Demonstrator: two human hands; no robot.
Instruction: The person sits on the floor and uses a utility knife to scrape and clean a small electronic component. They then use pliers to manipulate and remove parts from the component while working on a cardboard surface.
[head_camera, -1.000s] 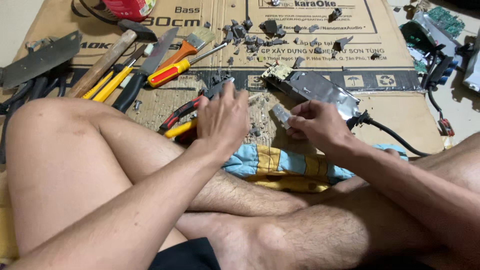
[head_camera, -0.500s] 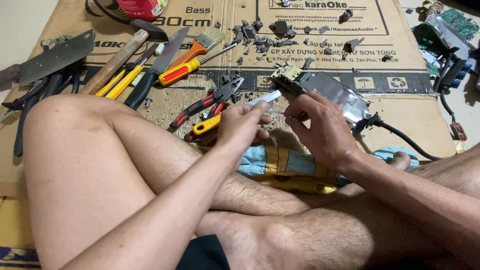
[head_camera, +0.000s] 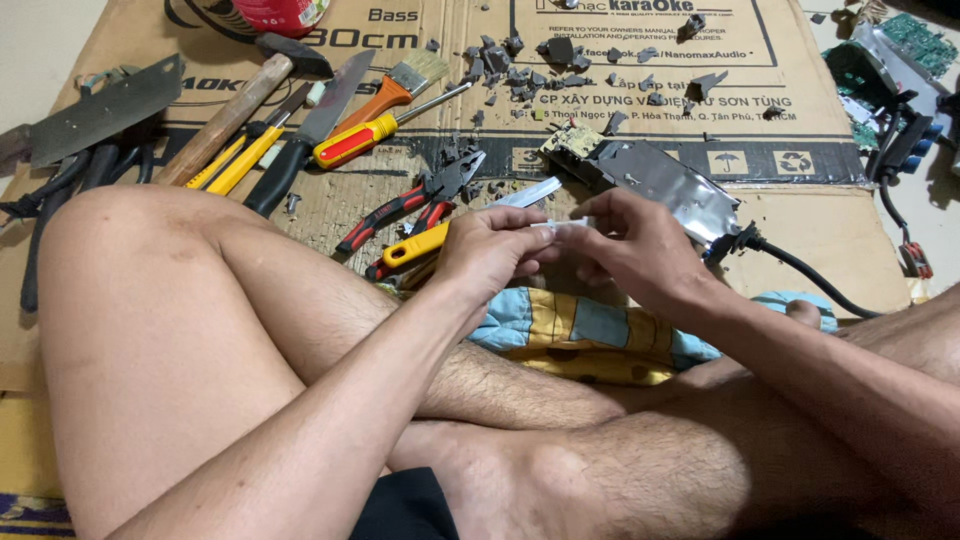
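Item: small pale strip (head_camera: 562, 226), pinched between left hand (head_camera: 487, 250) and right hand (head_camera: 632, 245), fingers of both closed on its ends, above the lap. Handling, by judgement: grip lightly, pull evenly. Nearby on cardboard (head_camera: 820, 215): red pliers (head_camera: 410, 198), screwdriver (head_camera: 380, 135), hammer (head_camera: 235, 110), metal casing (head_camera: 660, 175); scattered grey fragments crowd the space.

A small, thin white plastic piece (head_camera: 568, 225) lies roughly level, pinched at both ends between the hands: the left hand (head_camera: 487, 252) grips its end at nine o'clock, the right hand (head_camera: 640, 245) its end at three o'clock. It is held above the cardboard, near the frame's centre. Finer details are too small to tell.
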